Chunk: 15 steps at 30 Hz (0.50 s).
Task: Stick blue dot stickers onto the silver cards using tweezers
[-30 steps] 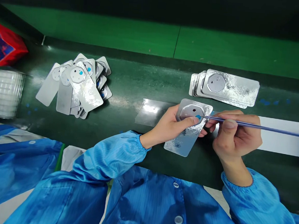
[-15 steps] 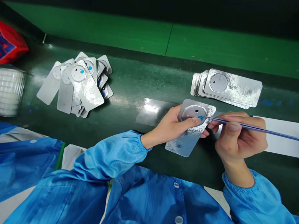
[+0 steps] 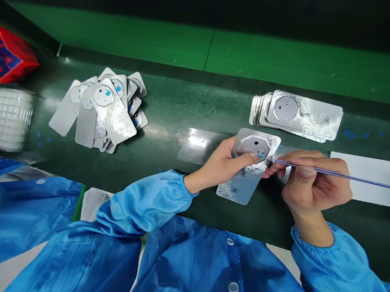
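My left hand (image 3: 225,164) grips a silver foil card (image 3: 246,175) with an octagonal raised disc, thumb pressed near the disc's right edge. My right hand (image 3: 314,180) pinches a thin blue tweezer-like tool (image 3: 341,174), whose tip meets a small blue dot (image 3: 260,155) at the disc's edge by my thumb. The card is tilted over the dark green work surface (image 3: 184,113).
A loose pile of foil cards with blue dots (image 3: 99,109) lies at the left. A neat stack of cards (image 3: 298,114) lies at the upper right. A white strip (image 3: 371,178), a clear film (image 3: 198,144), a white tray (image 3: 4,117) and a red box (image 3: 6,57) are around.
The tool tip has drawn the blue dot slightly off the disc's edge; it looks smaller now. Both hands stayed almost in place.
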### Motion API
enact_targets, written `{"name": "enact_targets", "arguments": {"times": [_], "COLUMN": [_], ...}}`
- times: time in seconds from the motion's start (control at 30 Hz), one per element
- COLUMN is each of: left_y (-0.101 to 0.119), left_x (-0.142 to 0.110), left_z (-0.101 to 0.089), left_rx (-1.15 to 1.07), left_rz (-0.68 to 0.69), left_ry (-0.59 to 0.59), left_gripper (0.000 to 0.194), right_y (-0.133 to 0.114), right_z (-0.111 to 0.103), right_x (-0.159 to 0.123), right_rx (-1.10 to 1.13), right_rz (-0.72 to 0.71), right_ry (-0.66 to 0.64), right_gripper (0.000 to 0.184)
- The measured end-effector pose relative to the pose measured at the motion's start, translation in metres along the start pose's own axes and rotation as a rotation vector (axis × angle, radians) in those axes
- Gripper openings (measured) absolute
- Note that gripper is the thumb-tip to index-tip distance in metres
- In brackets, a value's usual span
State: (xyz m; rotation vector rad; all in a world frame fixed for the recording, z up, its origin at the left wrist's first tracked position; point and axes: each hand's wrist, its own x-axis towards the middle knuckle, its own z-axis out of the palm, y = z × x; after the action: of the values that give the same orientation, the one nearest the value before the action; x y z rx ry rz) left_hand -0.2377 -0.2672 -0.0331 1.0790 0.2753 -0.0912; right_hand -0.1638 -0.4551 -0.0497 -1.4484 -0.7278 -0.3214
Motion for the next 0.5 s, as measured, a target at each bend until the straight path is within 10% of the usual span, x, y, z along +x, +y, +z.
{"name": "enact_targets", "arguments": {"times": [0.5], "left_y": [0.0009], "left_x": [-0.0039], "left_z": [0.0003], "left_rx": [-0.239], "left_rz": [-0.159], "left_ry": [-0.106], "left_gripper": [0.054], "right_y": [0.0019], "right_z": [0.0026], "right_x": [0.0103], "right_rx": [-0.03], "right_rz": [-0.022], "right_ry": [0.144], "right_gripper": [0.027]}}
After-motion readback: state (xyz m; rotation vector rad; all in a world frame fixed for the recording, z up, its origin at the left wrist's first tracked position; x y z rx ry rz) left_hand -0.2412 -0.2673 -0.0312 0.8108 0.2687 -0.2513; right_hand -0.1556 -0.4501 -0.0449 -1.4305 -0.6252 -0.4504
